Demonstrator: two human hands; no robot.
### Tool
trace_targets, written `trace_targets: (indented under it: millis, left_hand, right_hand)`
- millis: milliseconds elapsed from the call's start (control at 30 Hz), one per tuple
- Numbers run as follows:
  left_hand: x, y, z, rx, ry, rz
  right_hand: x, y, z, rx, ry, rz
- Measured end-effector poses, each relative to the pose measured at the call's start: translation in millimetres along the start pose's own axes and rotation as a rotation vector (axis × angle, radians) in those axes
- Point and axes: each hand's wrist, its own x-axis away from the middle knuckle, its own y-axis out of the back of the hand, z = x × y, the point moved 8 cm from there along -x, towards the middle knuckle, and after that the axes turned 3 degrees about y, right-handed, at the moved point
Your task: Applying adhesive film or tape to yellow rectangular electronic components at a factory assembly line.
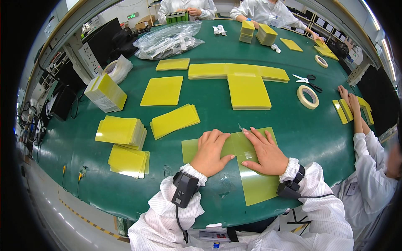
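Near, the left hand (212,152) and right hand (267,155) rest flat, fingers extended, on yellow sheets (257,184) laid in a T; clear tape (249,155) suggests partial joining. Left, a loose stack (117,129) seems unjoined; farther, a stacked T (249,92) looks finished.

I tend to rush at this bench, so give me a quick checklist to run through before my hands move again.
1. Left hand over the left sheet: ok, fingers spread across it.
2. Right hand over the sheets: ok, it lies partly across the lower sheet.
3. Edges under the hands fully lined up: cannot tell, the hands cover part of where they meet.
4. Scissors away from the hands: ok, they lie farther up the table.
5. Tape roll clear of the sheets in hand: ok, flat below the scissors.
6. Nearest left-hand pile squared up: not ok, its edges are staggered.
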Motion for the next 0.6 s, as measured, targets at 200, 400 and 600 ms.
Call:
trace_targets:
  millis: [200, 400, 600]
  left_hand:
    - [-1.5, -1.5, 1.9, 0.034, 0.045, 0.033]
    - [-2.5, -0.8, 1.8, 0.031, 0.047, 0.024]
    - [-3.2, -1.0, 1.7, 0.031, 0.053, 0.030]
  right_hand:
    - [0.1, -0.8, 0.7, 0.011, 0.003, -0.006]
    - [0.5, -1.5, 0.9, 0.018, 0.015, -0.024]
    - [-0.4, -1.3, 1.5, 0.026, 0.009, -0.012]
